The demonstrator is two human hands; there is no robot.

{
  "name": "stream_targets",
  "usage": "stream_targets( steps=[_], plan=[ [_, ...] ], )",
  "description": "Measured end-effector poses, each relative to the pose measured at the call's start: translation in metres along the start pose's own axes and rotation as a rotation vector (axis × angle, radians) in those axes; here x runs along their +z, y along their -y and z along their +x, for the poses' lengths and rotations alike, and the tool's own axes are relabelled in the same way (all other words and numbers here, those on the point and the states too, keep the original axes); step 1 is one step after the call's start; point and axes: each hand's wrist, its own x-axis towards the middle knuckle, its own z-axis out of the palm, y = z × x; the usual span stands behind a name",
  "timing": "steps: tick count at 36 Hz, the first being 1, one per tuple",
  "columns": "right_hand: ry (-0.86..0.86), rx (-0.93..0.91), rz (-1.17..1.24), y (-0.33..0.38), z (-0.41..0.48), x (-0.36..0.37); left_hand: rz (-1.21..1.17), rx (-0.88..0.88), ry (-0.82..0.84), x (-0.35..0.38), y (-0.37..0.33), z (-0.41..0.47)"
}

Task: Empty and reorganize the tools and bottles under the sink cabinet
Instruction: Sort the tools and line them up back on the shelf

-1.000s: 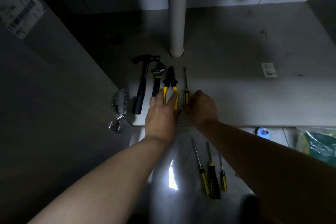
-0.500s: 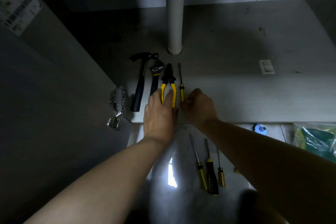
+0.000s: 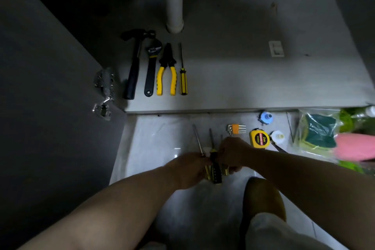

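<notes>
Four tools lie in a row on the grey cabinet floor (image 3: pixel 243 79), upper centre; lower down, both hands' fingers (image 3: pixel 203 165) grasp screwdrivers (image 3: pixel 215 168) on the tiled floor (image 3: pixel 158 148).

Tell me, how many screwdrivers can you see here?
4: one screwdriver lies in the cabinet beside the pliers; three on the floor under both hands, thin one, black-handled one, third mostly hidden. Others may be covered.

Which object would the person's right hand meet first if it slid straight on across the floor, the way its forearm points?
Probably the black-handled screwdriver, which lies right against the right hand on that up-left line. The left hand sits just beyond it. Depth is unclear; contact may already exist.
</notes>
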Motion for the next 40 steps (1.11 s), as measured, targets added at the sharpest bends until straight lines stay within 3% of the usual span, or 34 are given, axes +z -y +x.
stream_targets(
  steps=[7, 14, 20, 25, 31, 34, 40],
  plan=[
    [-0.124, -0.015, -0.078, 0.001, 0.000, 0.031, -0.001, -0.147, 0.026, 0.016, 0.003, 0.007],
    [-0.123, 0.012, -0.136, 0.005, 0.002, 0.048, 0.021, -0.208, 0.058, 0.023, 0.016, 0.000],
    [0.083, -0.011, -0.193, 0.016, -0.009, 0.017, -0.009, -0.127, 0.015, 0.004, 0.015, -0.014],
    [0.389, 0.038, -0.096, 0.030, -0.038, -0.047, 0.049, -0.035, -0.064, -0.031, 0.001, -0.025],
    [0.462, -0.113, -0.092, 0.044, -0.072, -0.113, 0.024, -0.037, -0.264, -0.083, -0.023, -0.026],
    [0.378, -0.222, 0.014, 0.049, -0.075, -0.127, -0.042, -0.040, -0.437, -0.109, -0.029, -0.021],
    [-0.117, -0.333, 0.362, 0.055, -0.051, -0.140, -0.076, -0.080, -0.619, -0.152, -0.026, 0.004]
  ],
)
